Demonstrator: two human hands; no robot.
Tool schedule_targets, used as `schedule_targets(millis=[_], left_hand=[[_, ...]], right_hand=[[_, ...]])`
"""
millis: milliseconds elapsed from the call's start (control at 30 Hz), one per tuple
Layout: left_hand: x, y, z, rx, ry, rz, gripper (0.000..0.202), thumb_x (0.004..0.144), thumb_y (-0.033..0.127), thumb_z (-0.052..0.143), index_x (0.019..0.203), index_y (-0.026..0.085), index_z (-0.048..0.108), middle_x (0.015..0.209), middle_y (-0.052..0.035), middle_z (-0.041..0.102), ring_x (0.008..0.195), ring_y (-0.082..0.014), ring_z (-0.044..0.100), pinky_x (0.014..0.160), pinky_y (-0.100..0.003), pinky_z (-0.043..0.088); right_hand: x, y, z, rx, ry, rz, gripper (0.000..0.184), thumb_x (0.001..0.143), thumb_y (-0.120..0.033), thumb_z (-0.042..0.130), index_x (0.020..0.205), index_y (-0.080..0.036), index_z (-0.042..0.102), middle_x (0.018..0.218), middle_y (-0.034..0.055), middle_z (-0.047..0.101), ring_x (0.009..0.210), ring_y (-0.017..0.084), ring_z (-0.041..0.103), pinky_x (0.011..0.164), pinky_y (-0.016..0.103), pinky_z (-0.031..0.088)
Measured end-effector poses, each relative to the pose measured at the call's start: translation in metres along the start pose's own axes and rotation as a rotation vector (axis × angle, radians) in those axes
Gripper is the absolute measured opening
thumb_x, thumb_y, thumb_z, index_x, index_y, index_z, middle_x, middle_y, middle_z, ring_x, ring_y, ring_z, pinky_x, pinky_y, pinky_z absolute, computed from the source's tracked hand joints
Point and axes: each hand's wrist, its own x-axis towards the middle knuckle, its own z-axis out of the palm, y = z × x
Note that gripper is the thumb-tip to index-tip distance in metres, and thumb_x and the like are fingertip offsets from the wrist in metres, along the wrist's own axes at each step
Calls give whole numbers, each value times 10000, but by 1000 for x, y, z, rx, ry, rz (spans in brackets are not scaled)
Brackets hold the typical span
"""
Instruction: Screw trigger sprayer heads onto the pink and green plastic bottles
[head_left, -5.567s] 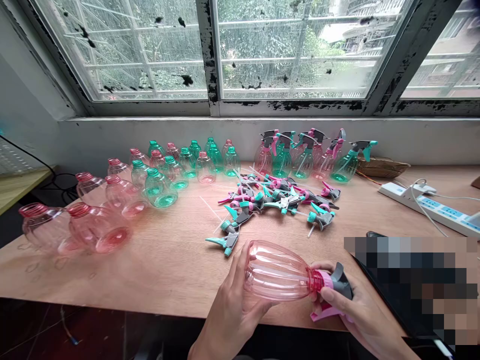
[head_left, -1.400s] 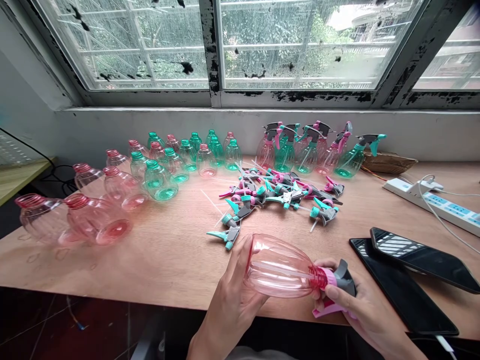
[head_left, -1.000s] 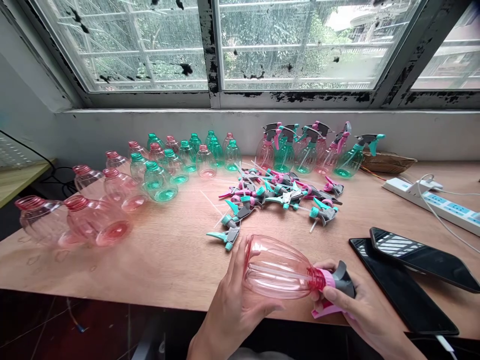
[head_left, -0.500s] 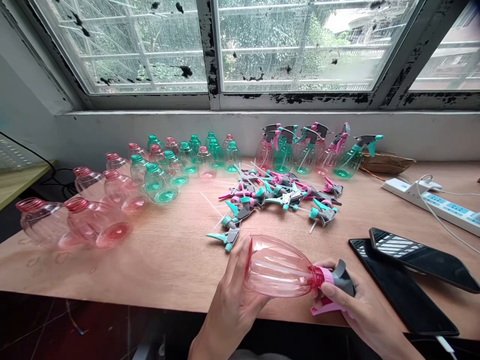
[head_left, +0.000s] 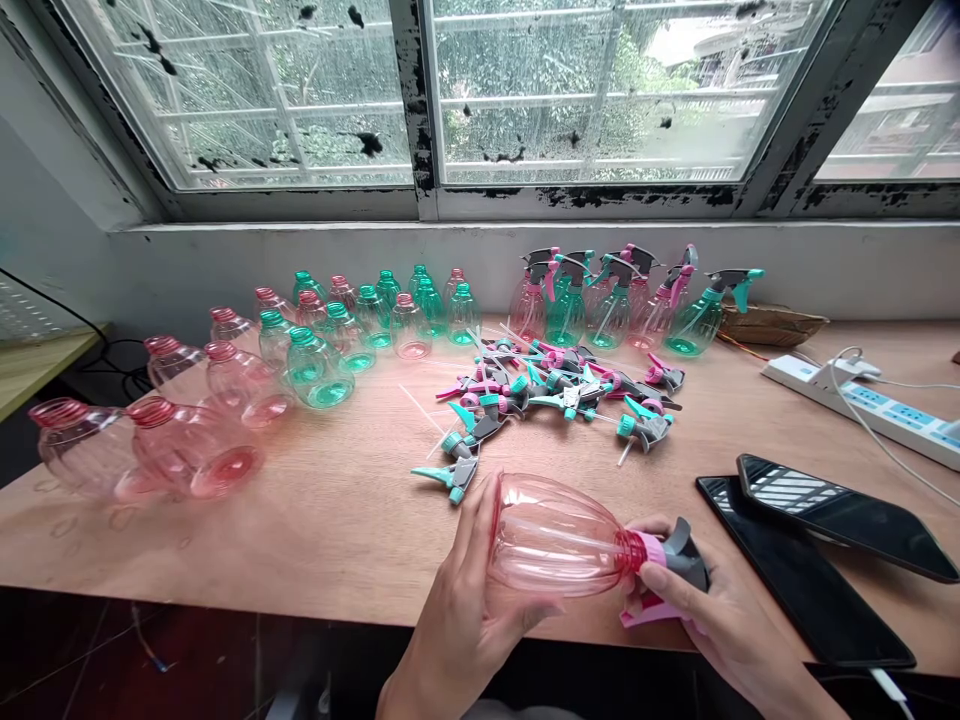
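A clear pink bottle point(head_left: 559, 535) lies on its side in the air over the table's front edge, base to the left. My left hand point(head_left: 457, 610) cups its base, the fingers behind it and the thumb stretched out along its underside. At the bottle's neck sits a grey and pink trigger sprayer head point(head_left: 682, 560), its pale tube running inside the bottle. My right hand point(head_left: 705, 610) grips this head, thumb on the pink collar, with the pink trigger hanging below. Beyond my hands lies a pile of loose sprayer heads point(head_left: 574, 390) in pink, teal and grey.
Open pink and green bottles point(head_left: 322, 370) stand at left and back. Several bottles with sprayers point(head_left: 570, 310) line the wall. At right are two dark phones point(head_left: 802, 570), a white power strip point(head_left: 862, 410) with cables and a brown tray point(head_left: 776, 325). The window is behind.
My left thumb has moved slightly down, away from the bottle's side. The bottle, the sprayer head and my right hand look nearly unchanged.
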Motion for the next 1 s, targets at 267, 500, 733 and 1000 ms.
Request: schedule_targets(millis=[267,500,733,1000], left_hand=[[0,-1,2,37,9,31,895,955,481,711,1655,434,155,1748,-71,283,1610,-328,284,1292,-509,340],[-1,0,3,36,26,26,840,997,418,675,1653,429,151,1739,-69,311,1577,-318,367,1276,-516,372],[-1,-6,3,55,22,63,996,916,526,745,1666,412,99,1730,-108,315,1573,-375,359,1253,-575,389],[0,0,2,42,2,4,982,916,531,744,1660,430,111,1711,-97,340,1563,-362,380,1257,-575,382]], right_hand=[[1,0,0,54,-1,4,325,772,-363,953,1005,-206,792,695,2,802,606,175,749,614,294,679],[1,0,0,63,9,2,363,749,-371,967,1014,-202,786,689,13,808,615,194,746,603,324,686],[-1,0,0,53,6,10,369,738,-376,976,1006,-211,782,688,8,812,608,188,755,600,314,687],[0,0,-2,46,-27,24,362,750,-377,969,1016,-214,785,694,5,812,616,172,750,610,285,675]])
